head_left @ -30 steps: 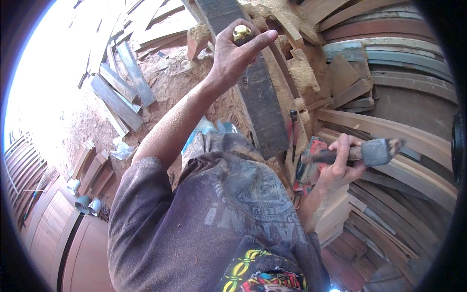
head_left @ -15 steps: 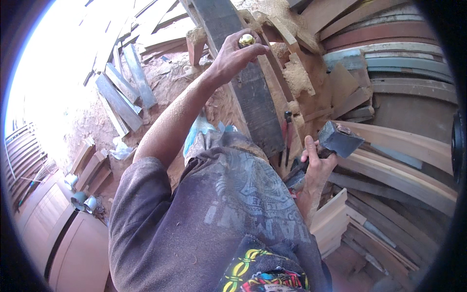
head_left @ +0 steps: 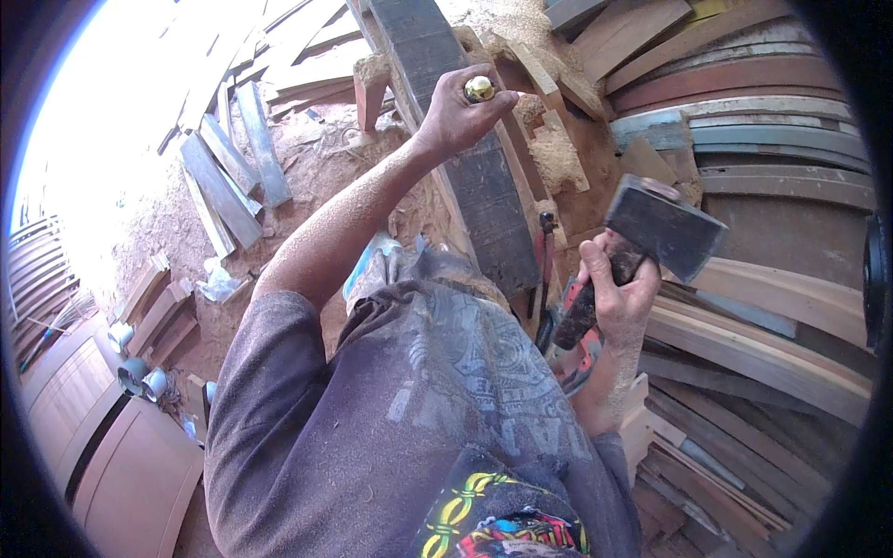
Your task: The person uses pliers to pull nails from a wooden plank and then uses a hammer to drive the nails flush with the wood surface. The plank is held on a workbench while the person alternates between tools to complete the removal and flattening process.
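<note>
My left hand (head_left: 462, 116) is closed around an upright chisel (head_left: 479, 89). Only the round, brass-coloured end of its handle shows above the fist; the blade is hidden. Beneath the fist runs a long dark wooden beam (head_left: 484, 200), dusted with sawdust. My right hand (head_left: 621, 284), off to the right of the beam, grips a mallet (head_left: 665, 226) by its dark, worn handle. The mallet's block-shaped dark head is raised, apart from the chisel. Red-handled pliers (head_left: 545, 251) stand at the beam's right side, near its close end.
Curved and straight boards (head_left: 772, 325) are stacked all along the right. Sawdust-covered offcuts (head_left: 558, 149) lie beside the beam. Grey planks (head_left: 220, 191) rest on the ground at left, with wooden panels (head_left: 139, 474) at lower left. A red-and-grey tool (head_left: 584, 358) is partly hidden behind my right wrist.
My right hand has lifted the mallet up and to the right, and its head has turned. The left hand with the chisel has shifted only slightly.
</note>
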The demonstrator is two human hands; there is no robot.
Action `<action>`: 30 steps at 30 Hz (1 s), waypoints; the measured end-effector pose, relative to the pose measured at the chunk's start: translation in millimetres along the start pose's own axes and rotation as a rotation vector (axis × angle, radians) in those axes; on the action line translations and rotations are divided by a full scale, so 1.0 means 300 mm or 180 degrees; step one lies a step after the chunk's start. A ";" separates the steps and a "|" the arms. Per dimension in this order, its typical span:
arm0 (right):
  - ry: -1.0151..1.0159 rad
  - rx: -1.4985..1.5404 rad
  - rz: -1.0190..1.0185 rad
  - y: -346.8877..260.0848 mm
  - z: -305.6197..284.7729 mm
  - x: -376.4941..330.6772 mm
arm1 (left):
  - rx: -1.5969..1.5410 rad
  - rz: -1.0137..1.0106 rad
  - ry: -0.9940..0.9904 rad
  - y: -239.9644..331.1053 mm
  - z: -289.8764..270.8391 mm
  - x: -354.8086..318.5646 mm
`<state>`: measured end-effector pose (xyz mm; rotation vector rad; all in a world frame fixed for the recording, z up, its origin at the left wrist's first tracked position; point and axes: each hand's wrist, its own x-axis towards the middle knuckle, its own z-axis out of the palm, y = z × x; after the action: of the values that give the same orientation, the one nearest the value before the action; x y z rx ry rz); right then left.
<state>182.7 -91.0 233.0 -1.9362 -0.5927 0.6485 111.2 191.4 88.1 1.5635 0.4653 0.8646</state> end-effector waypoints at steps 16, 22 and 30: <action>-0.0745 -0.3122 -0.1693 -0.188 0.238 0.431 | -0.0376 0.0114 0.0298 -0.062 0.022 -0.025; -0.0564 -0.2596 -0.1381 -0.424 0.126 0.372 | -0.0389 -0.0043 0.0054 -0.048 -0.047 -0.040; 0.0139 -0.1388 -0.3004 -0.795 0.115 0.295 | -0.0549 -0.0352 0.0254 -0.020 -0.049 -0.081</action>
<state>194.5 85.9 418.7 -1.7544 -1.5710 -0.1411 85.7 184.7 75.8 1.3371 0.5159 0.8611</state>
